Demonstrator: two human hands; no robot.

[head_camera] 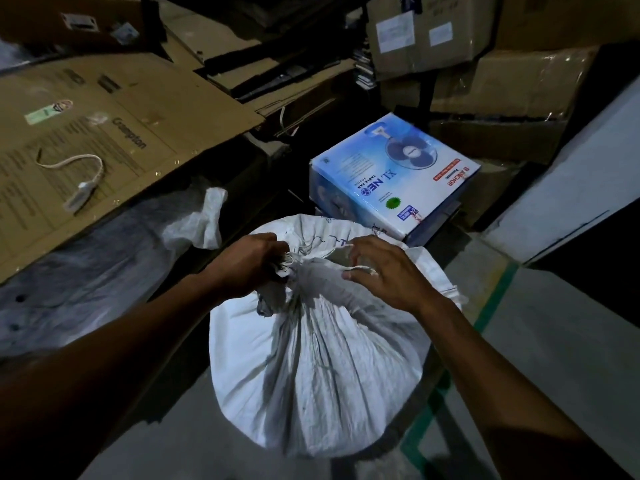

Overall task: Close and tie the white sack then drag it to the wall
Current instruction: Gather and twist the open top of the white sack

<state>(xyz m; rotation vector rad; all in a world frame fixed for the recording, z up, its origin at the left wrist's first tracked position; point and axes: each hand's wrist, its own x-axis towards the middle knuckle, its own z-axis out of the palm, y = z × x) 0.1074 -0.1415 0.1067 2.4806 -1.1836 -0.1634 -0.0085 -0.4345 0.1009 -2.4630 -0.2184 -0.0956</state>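
A full white woven sack (311, 375) stands on the grey floor below me, its mouth gathered into a bunched neck at the top. My left hand (249, 265) is closed around the frayed neck on the left side. My right hand (384, 271) pinches a thin white string beside the neck, with the string running over its fingers. Part of the sack's open rim folds back behind my right hand.
A blue and white table fan box (394, 178) sits just behind the sack. Flattened brown cardboard (104, 133) with a white strap lies at the left. Stacked cartons (502, 74) fill the back right. A pale wall (588, 174) and green floor tape (450, 375) run along the right.
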